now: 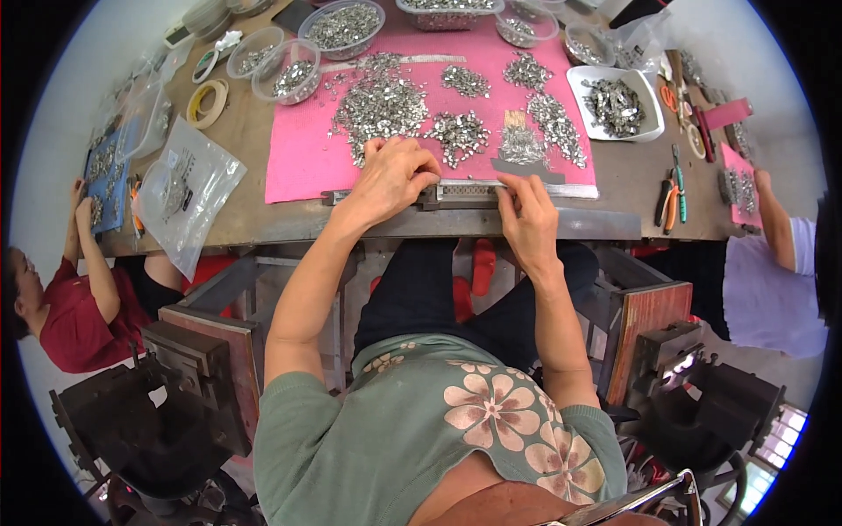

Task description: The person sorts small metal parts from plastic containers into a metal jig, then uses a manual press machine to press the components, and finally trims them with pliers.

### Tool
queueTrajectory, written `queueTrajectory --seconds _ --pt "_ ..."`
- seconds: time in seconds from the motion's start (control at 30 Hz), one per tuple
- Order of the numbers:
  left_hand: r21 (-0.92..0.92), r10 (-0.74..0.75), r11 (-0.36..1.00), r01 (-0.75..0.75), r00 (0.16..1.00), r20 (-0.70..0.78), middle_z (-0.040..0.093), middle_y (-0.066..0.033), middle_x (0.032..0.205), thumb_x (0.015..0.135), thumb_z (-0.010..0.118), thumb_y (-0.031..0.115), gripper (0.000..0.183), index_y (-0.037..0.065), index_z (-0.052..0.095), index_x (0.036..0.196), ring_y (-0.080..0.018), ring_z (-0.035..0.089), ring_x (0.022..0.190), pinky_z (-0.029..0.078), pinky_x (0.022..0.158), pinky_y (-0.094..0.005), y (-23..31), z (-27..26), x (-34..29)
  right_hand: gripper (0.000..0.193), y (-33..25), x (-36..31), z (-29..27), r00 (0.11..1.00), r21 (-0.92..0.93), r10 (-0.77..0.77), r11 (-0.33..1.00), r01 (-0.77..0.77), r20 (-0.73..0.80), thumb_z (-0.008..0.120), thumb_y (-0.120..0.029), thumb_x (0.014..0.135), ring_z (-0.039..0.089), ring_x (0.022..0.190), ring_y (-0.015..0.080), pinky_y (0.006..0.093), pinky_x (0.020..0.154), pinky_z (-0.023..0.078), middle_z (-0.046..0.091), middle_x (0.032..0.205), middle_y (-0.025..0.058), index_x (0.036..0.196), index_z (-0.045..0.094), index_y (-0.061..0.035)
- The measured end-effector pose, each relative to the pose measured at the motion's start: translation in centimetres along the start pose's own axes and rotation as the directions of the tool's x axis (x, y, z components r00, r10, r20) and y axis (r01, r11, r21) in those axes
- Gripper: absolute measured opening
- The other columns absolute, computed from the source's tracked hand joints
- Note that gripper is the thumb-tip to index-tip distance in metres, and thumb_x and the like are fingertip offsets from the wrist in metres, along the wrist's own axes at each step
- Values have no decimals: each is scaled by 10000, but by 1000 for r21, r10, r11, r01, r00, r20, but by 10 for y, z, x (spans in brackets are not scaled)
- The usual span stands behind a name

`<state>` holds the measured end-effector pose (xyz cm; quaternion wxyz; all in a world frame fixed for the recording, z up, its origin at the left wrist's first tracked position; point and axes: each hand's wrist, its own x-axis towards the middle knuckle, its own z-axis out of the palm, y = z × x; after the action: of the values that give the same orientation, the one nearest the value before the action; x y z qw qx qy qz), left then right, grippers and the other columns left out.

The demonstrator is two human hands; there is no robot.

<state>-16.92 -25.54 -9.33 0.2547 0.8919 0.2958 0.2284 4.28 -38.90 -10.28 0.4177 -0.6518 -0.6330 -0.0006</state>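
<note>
A long metal bar fixture [472, 192] with a row of small pieces in its slot lies along the front edge of the pink mat [294, 162]. At its left part, my left hand [390, 182] is closed, thumb and forefinger together; what they pinch is too small to make out. My right hand [530, 219] pinches at the fixture's right part, and whatever its fingertips hold is also hidden. Just beyond my left hand spreads a large heap of small shiny metal pieces [381, 105]. Thin metal pins [524, 146] lie in a pile beyond my right hand.
Plastic bowls of metal parts [340, 28] line the back. A white tray [653, 131] holds darker parts. Pliers [674, 193] lie at right; a tape roll [207, 103] and a clear bag [197, 188] at left. Co-workers sit on both sides.
</note>
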Motion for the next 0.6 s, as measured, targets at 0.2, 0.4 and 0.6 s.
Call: queueTrajectory --seconds 0.2,0.4,0.6 --pt "-113 26 993 -45 986 -164 667 -22 907 943 685 136 115 55 673 1024 -171 617 914 384 988 -386 10 11 -1 199 -6 2 -17 997 208 75 975 -74 6 693 47 883 624 753 171 290 685 503 640 932 94 1077 692 4" --pt "-808 -222 575 130 975 0 681 -30 973 996 639 77 105 9 639 1076 -92 642 880 530 772 -275 37 38 -6 345 -27 2 -4 964 556 187 789 -261 188 703 32 898 638 906 126 261 817 516 634 1069 72 1237 643 16" --pt "-948 -248 276 158 965 88 663 -30 1022 1029 629 121 158 4 625 1136 -82 617 916 519 858 -245 45 51 -11 361 -14 -8 6 956 648 211 703 -294 205 716 -5 907 665 924 128 279 816 540 677 1050 72 1258 634 -8"
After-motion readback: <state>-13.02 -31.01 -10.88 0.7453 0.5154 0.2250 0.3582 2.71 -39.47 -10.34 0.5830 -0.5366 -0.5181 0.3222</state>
